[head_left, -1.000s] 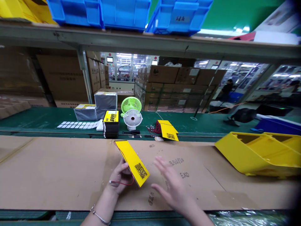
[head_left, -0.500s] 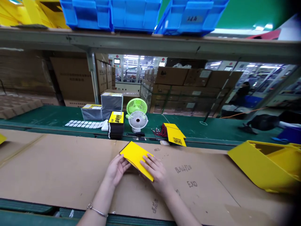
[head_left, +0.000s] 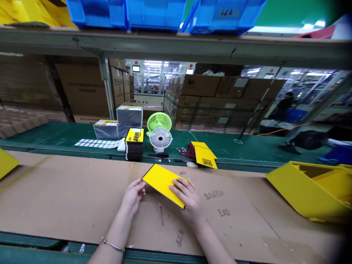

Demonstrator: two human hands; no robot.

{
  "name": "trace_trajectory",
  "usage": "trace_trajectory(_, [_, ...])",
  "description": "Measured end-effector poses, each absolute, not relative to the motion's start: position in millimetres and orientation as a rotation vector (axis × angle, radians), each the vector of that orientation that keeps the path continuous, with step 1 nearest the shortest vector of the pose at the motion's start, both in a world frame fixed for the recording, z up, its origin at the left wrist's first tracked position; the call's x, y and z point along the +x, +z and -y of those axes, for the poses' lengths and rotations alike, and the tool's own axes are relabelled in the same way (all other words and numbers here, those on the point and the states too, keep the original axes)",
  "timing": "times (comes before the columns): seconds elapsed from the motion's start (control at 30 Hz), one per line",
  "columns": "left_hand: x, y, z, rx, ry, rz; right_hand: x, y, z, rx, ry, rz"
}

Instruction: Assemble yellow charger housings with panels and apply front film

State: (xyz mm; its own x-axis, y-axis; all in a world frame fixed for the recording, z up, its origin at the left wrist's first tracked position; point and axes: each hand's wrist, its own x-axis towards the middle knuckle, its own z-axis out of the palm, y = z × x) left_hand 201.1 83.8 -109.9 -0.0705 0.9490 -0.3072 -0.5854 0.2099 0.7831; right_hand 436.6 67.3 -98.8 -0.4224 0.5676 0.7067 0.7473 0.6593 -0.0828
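Observation:
A flat yellow card (head_left: 161,182) with a black printed code is held tilted above the cardboard. My left hand (head_left: 134,197) pinches its left corner between thumb and fingertips. Spread over its right end are the fingers of my right hand (head_left: 189,200), partly covering the code; the thumb is hidden beneath. A thin reddish cord (head_left: 161,214) shows below the card, between my hands. Farther back, similar yellow cards (head_left: 205,156) lie beside a bundle of dark red cords (head_left: 189,151). A stack with a yellow printed top (head_left: 134,135) and black sides stands left of them.
Flattened cardboard (head_left: 82,198) covers the near worktop. A yellow bin (head_left: 302,190) stands at right; another yellow edge (head_left: 7,163) shows at left. Behind are a white fan (head_left: 160,138), a green fan (head_left: 162,120), wrapped boxes (head_left: 129,116) and white stickers (head_left: 96,143). A shelf beam (head_left: 170,47) crosses above.
The card has shifted slightly right and lies flatter, its near edge no longer gaping. My left fingers have curled in at its corner. The reddish cord below has come into view.

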Motion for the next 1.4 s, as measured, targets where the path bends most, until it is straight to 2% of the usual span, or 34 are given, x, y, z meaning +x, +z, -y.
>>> trace_trajectory(0.23, [200, -106, -83, 0.629, 1.511, -1.128, 436, -102, -66, -0.979, 0.188, 1.888])
trace_trajectory(0.33, [199, -99, -78, 0.705, 1.571, -1.168, 437, -105, -64, -1.108, 0.465, 1.679])
trace_trajectory(0.43, [194, -93, -69, 0.760, 1.570, -1.218, 441, -106, -61, -1.231, 0.603, 1.525])
trace_trajectory(0.53, [179, -89, -54, 0.833, 1.507, -1.245, 449, -104, -57, -1.270, 0.680, 1.444])
trace_trajectory(0.7, [133, -71, -15, 1.210, 1.203, -1.425, 464, -101, -44, -1.300, 0.871, 1.370])
trace_trajectory(0.8, [96, -52, 7, 1.473, 1.173, -1.672, 473, -101, -38, -1.331, 0.892, 1.403])
trace_trajectory(0.93, [38, -29, 11, 1.979, 1.363, -2.238, 483, -101, -36, -1.364, 0.895, 1.471])
trace_trajectory(1.0, [12, -24, 1, 1.994, 1.255, -2.618, 488, -100, -36, -1.381, 0.869, 1.413])
trace_trajectory(1.07, [-7, -25, -13, 1.876, 0.909, -2.864, 492, -97, -37, -1.402, 0.838, 1.306])
trace_trajectory(1.13, [-15, -25, -27, 1.781, 0.599, -2.928, 496, -92, -37, -1.412, 0.802, 1.176])
trace_trajectory(1.2, [-11, -23, -38, 1.740, 0.445, -2.922, 501, -86, -36, -1.402, 0.765, 1.060])
trace_trajectory(1.4, [66, -2, -37, 1.842, 0.413, -2.660, 506, -64, -35, -1.293, 0.566, 0.851])
